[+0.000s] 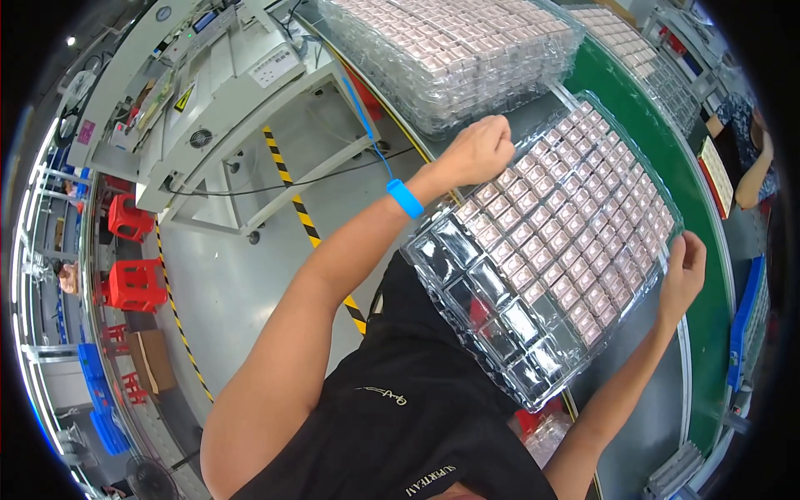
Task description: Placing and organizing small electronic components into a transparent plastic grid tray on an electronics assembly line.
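Blister tray, clear and part-filled with pale-pink pieces, before the torso, long axis running lower left to upper right between the hands. Right hand grips one long edge; left hand curls at the other, grip hidden. Upper left: stacked trays.

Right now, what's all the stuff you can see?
Tray: one, clear, centre right
Pieces: many, pale pink, in the tray
Other trays: several, clear with pink pieces, top
Machine: one, whitish, upper left
Stools: several, red, far left
Floor tape: several, black and yellow, left
Carton: one, brown, lower left
Work surface: one, green, right
Co-worker's sleeve: one, patterned blue, right edge
Wristband: one, blue, centre
Shirt: one, black, bottom centre
Left fingers: one set, bare, tray's upper left
Right fingers: one set, bare, tray's right edge
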Action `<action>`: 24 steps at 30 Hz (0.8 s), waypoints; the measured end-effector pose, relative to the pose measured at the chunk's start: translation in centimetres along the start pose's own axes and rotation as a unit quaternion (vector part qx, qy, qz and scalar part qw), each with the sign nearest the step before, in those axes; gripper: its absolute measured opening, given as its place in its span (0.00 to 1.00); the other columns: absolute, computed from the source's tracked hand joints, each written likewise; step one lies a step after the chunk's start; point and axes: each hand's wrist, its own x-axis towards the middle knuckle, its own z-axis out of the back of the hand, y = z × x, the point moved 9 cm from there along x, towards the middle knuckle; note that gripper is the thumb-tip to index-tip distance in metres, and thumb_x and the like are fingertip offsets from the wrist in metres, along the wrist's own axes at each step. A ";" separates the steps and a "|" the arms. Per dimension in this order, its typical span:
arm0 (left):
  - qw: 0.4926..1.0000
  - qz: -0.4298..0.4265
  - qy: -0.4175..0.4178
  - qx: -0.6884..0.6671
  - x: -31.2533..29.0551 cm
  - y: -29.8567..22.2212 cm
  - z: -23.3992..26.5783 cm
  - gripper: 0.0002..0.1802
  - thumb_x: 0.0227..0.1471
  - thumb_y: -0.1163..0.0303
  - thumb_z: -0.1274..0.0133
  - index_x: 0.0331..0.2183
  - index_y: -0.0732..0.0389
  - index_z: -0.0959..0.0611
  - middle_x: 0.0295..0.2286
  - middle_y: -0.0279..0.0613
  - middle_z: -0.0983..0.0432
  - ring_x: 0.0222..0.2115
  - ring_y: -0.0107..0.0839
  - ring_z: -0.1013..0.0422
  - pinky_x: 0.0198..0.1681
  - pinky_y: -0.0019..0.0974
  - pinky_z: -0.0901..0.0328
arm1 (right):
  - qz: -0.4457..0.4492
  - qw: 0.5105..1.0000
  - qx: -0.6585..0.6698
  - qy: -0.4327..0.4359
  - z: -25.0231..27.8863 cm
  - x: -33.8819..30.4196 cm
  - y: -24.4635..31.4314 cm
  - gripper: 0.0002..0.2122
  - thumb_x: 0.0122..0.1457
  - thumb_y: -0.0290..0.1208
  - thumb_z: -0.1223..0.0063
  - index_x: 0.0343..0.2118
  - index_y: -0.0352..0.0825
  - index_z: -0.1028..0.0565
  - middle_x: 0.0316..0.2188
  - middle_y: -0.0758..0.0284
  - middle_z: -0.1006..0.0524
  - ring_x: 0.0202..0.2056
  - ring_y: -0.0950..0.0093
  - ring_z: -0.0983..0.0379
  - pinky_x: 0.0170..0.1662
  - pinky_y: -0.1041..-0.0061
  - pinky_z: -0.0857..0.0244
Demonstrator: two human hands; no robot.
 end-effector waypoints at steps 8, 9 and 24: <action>0.999 0.032 -0.016 0.028 1.4 3.1 -2.5 0.09 0.51 0.68 0.54 0.29 0.64 0.27 0.23 0.57 0.27 0.27 0.53 0.29 0.30 0.47 0.36 | -0.085 0.986 -0.041 -0.139 6.2 -4.3 -12.7 0.12 0.64 0.33 0.51 0.43 0.29 0.26 0.31 0.70 0.26 0.30 0.83 0.34 0.33 0.84 0.39; 0.998 0.040 -0.020 0.038 1.7 3.2 -2.7 0.09 0.51 0.67 0.52 0.29 0.64 0.26 0.24 0.57 0.26 0.28 0.53 0.28 0.31 0.46 0.35 | -0.144 0.980 -0.007 -0.136 6.8 -4.4 -14.5 0.13 0.64 0.34 0.51 0.44 0.29 0.26 0.32 0.69 0.25 0.31 0.83 0.33 0.33 0.84 0.38; 0.993 0.090 -0.029 -0.077 1.9 6.5 -2.4 0.07 0.49 0.73 0.47 0.30 0.68 0.23 0.21 0.31 0.28 0.22 0.17 0.35 0.26 0.24 0.39 | -0.127 0.983 0.001 -0.130 4.5 -4.3 -10.7 0.11 0.61 0.32 0.48 0.39 0.29 0.23 0.29 0.71 0.24 0.29 0.84 0.32 0.33 0.84 0.37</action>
